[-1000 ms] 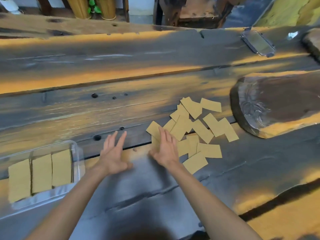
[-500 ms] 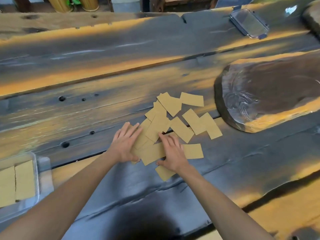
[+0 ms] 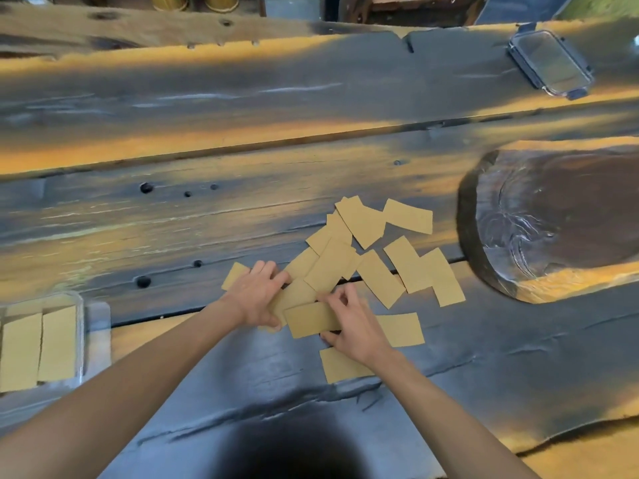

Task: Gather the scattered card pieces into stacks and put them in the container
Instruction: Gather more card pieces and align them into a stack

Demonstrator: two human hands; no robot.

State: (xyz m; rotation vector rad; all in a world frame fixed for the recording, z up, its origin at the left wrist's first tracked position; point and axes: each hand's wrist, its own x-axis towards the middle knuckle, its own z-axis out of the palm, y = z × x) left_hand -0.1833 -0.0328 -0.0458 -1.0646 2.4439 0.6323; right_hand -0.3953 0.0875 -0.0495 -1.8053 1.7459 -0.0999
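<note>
**Sorting tan cards on a dark plank table**

Spanning the whole view, one long table (image 3: 242, 98) of dark, weathered planks carries everything else. One carved wooden slab (image 3: 560, 223) lies on it at the right. One clear container (image 3: 91, 326) sits at the near left edge, partly cut off by the frame, with two upright stacks of tan cards (image 3: 57, 340) visible inside it. One clear lid (image 3: 549, 63) with dark clips rests at the far right, well apart from the container.

Roughly a dozen loose card pieces (image 3: 377, 278) lie scattered and overlapping in the middle of the table; an exact count is hard where they overlap.

Both bare forearms reach in from the near edge. The left hand (image 3: 256, 295) lies palm down on the left end of the pile, fingers curled over several cards and its thumb at their near edge. The right hand (image 3: 352, 326) pinches one card (image 3: 311, 319) by its right end, thumb at the near edge and fingers bent at the far edge; another card lies under its wrist.

No writing or labels can be read anywhere.
</note>
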